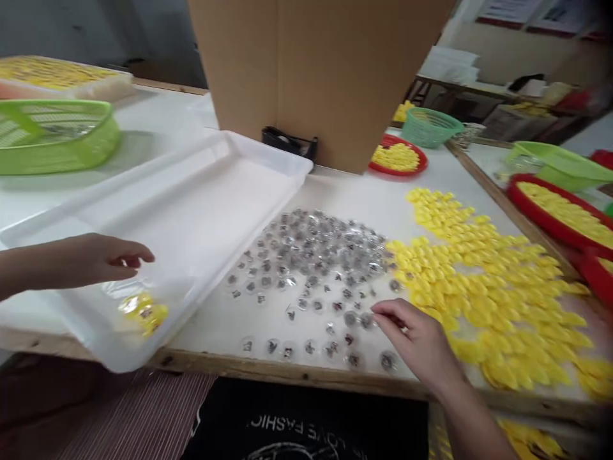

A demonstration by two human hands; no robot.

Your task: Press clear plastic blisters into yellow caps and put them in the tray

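My left hand [108,259] hovers over the near left part of a white plastic tray [191,211], thumb and fingers apart and nothing visible between them. Just below it, a few yellow pieces [144,312] with dark marks lie in the tray. My right hand [416,335] is low over the table, thumb and forefinger pinched at the edge of a small clear round disc [366,320] with a dark print. Many similar clear discs [325,246] are heaped and scattered left of this hand. To its right spreads a broad layer of yellow petal-edged pieces [498,300].
A cardboard box [316,76] stands behind the tray, with a black tape dispenser [290,144] at its foot. A green basket [57,140] sits at left. Red trays [565,214] of yellow pieces stand at right. The wooden table edge [287,372] runs along the front.
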